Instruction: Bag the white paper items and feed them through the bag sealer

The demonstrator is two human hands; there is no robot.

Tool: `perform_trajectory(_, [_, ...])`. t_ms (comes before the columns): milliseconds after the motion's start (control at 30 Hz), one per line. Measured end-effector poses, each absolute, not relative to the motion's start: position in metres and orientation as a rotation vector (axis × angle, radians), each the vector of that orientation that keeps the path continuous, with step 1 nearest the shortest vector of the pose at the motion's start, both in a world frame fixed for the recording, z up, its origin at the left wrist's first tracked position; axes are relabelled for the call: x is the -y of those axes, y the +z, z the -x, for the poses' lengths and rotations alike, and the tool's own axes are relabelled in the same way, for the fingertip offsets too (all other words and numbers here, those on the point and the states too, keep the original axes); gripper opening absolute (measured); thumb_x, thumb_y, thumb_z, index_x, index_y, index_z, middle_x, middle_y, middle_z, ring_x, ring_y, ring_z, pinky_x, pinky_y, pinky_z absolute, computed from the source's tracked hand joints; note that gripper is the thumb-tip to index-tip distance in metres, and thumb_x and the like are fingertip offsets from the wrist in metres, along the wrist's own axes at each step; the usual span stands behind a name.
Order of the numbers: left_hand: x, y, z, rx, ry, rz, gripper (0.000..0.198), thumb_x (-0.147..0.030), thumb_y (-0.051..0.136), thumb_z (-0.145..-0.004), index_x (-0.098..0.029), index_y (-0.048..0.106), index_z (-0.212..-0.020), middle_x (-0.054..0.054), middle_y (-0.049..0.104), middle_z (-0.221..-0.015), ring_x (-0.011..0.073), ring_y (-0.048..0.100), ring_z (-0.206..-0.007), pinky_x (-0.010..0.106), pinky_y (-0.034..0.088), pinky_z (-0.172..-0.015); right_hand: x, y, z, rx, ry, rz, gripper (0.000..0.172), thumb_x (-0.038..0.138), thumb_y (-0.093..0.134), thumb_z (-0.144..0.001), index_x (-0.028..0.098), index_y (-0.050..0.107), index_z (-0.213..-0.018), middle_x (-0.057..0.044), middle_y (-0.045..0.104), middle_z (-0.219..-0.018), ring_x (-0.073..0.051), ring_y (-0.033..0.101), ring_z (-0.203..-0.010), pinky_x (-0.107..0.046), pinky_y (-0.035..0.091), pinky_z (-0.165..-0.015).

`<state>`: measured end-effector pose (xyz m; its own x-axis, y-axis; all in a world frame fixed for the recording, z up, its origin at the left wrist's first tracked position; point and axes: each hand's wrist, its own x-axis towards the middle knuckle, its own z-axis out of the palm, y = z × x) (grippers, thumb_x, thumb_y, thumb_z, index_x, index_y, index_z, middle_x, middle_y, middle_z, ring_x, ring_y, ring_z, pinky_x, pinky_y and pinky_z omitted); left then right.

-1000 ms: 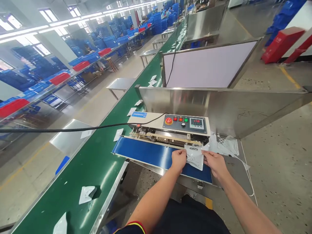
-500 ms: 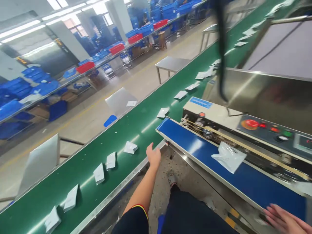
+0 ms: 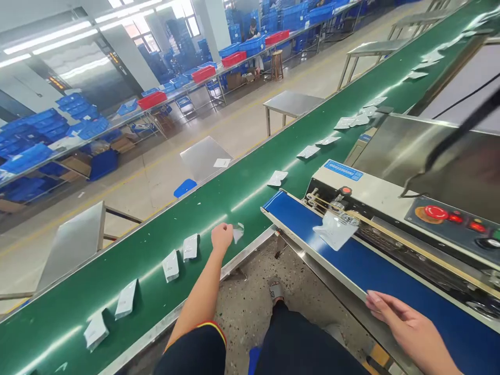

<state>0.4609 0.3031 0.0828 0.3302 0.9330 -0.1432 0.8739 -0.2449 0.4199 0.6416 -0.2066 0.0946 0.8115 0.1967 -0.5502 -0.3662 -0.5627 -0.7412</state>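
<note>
L hand (image 3: 222, 238) by pouch (image 3: 238, 233), green conveyor (image 3: 244, 205), sealer (image 3: 351, 179) right

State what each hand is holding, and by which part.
The right hand holds nothing. The left hand is curled beside a small pouch; whether its fingers grip an edge cannot be told.

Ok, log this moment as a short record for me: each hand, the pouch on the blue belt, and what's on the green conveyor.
left hand: curled, above the green conveyor belt, beside a small white pouch
right hand: open, fingers at the near edge of the blue sealer belt
pouch on blue belt: white, translucent foil pouch, lying flat against the brass-coloured guide of the cream-and-steel band sealer
green conveyor: row of white pouches, lying apart
</note>
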Motion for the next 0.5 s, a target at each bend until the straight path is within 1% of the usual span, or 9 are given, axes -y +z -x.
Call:
perform_trajectory(100, [-0.262, 0.122, -0.482, -1.102, 0.244, -2.115, 0.026, -0.028, 0.052, -0.082, -0.022, 0.051, -0.057, -0.002, 0.046, -0.059, 0.0163, 0.045, -0.064, 0.027, 0.032, -0.062, 0.179, 0.115, -0.638, 0.198, 0.750, 2.058, 0.060, 0.081, 0.075, -0.071, 0.028, 0.089, -0.096, -0.013, 0.086, -0.110, -0.041, 0.080, -0.110, -0.047, 0.067, -0.098])
perform_trajectory(133, [-0.243, 0.136, -0.492, -0.945, 0.211, -2.077, 0.023, -0.029, 0.052, -0.079, -0.022, 0.050, -0.057, -0.002, 0.043, -0.059, 0.0153, 0.042, -0.063, 0.027, 0.030, -0.061, 0.169, 0.126, -0.637, 0.323, 0.699, 2.028, 0.057, 0.078, 0.073, -0.078, 0.028, 0.089, -0.100, -0.012, 0.085, -0.116, -0.039, 0.079, -0.113, -0.047, 0.066, -0.101])
perform_trajectory(200, [-0.201, 0.162, -0.518, -0.636, 0.077, -2.029, 0.019, -0.030, 0.053, -0.074, -0.021, 0.052, -0.057, -0.003, 0.042, -0.060, 0.0143, 0.040, -0.064, 0.026, 0.031, -0.061, 0.152, 0.148, -0.637, 0.559, 0.587, 1.937, 0.051, 0.068, 0.069, -0.090, 0.028, 0.089, -0.116, -0.011, 0.081, -0.132, -0.037, 0.075, -0.124, -0.046, 0.061, -0.110])
perform_trajectory(267, [-0.154, 0.181, -0.548, -0.354, -0.108, -1.986, 0.017, -0.030, 0.055, -0.071, -0.020, 0.056, -0.058, -0.003, 0.044, -0.061, 0.0137, 0.041, -0.064, 0.026, 0.032, -0.061, 0.147, 0.166, -0.641, 0.721, 0.480, 1.855, 0.048, 0.059, 0.066, -0.098, 0.028, 0.085, -0.130, -0.010, 0.077, -0.141, -0.035, 0.070, -0.133, -0.045, 0.056, -0.116])
perform_trajectory(300, [-0.131, 0.187, -0.563, -0.249, -0.189, -1.950, 0.016, -0.030, 0.057, -0.071, -0.019, 0.059, -0.060, -0.003, 0.046, -0.061, 0.0135, 0.041, -0.064, 0.025, 0.033, -0.061, 0.150, 0.172, -0.644, 0.770, 0.457, 1.828, 0.046, 0.056, 0.064, -0.100, 0.029, 0.085, -0.129, -0.010, 0.078, -0.138, -0.034, 0.071, -0.130, -0.043, 0.057, -0.114])
perform_trajectory(333, [-0.108, 0.189, -0.577, -0.175, -0.245, -1.909, 0.016, -0.030, 0.058, -0.071, -0.018, 0.062, -0.061, -0.002, 0.049, -0.062, 0.0135, 0.043, -0.064, 0.025, 0.033, -0.060, 0.157, 0.175, -0.647, 0.793, 0.456, 1.811, 0.042, 0.056, 0.063, -0.101, 0.029, 0.086, -0.124, -0.010, 0.081, -0.131, -0.032, 0.074, -0.123, -0.040, 0.060, -0.108])
perform_trajectory(400, [-0.064, 0.183, -0.602, -0.121, -0.291, -1.818, 0.019, -0.033, 0.063, -0.074, -0.017, 0.068, -0.066, -0.001, 0.054, -0.063, 0.0137, 0.045, -0.064, 0.025, 0.035, -0.060, 0.180, 0.173, -0.652, 0.755, 0.483, 1.801, 0.040, 0.058, 0.062, -0.100, 0.028, 0.088, -0.103, -0.009, 0.084, -0.108, -0.029, 0.078, -0.101, -0.035, 0.064, -0.092])
perform_trajectory(433, [-0.042, 0.176, -0.612, -0.129, -0.288, -1.759, 0.024, -0.037, 0.065, -0.077, -0.016, 0.069, -0.067, 0.000, 0.054, -0.064, 0.0136, 0.046, -0.064, 0.025, 0.036, -0.061, 0.195, 0.169, -0.653, 0.688, 0.485, 1.809, 0.042, 0.061, 0.063, -0.099, 0.028, 0.087, -0.094, -0.009, 0.084, -0.100, -0.028, 0.077, -0.093, -0.033, 0.063, -0.086])
perform_trajectory(500, [0.001, 0.157, -0.626, -0.161, -0.281, -1.613, 0.040, -0.052, 0.065, -0.085, -0.015, 0.072, -0.072, 0.001, 0.054, -0.065, 0.0134, 0.045, -0.064, 0.026, 0.038, -0.063, 0.228, 0.154, -0.652, 0.443, 0.431, 1.835, 0.047, 0.069, 0.068, -0.092, 0.026, 0.084, -0.086, -0.008, 0.083, -0.093, -0.027, 0.076, -0.086, -0.031, 0.063, -0.079])
